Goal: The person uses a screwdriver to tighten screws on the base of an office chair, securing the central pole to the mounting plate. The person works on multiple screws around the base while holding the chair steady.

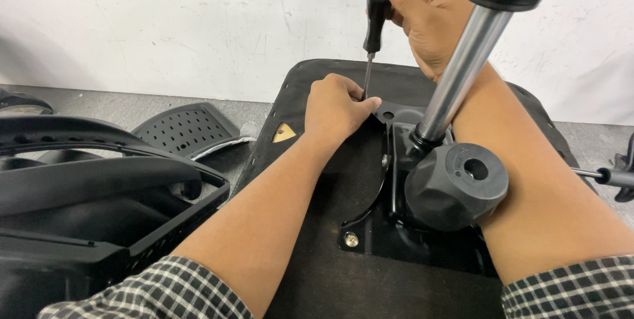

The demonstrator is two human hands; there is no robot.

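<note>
An upturned black chair seat lies before me with a black metal mechanism plate bolted on it. A chrome gas cylinder rises from the plate, beside a black round knob. My right hand grips the black handle of a screwdriver, held upright near the wall. Its thin shaft points down into the far left corner of the plate. My left hand rests there, fingers curled around the shaft's tip. A silver bolt head shows at the plate's near corner.
A black plastic chair frame with armrests fills the left side. A perforated black panel lies on the grey floor behind it. A white wall stands close behind. Another tool with a metal shaft lies at the right edge.
</note>
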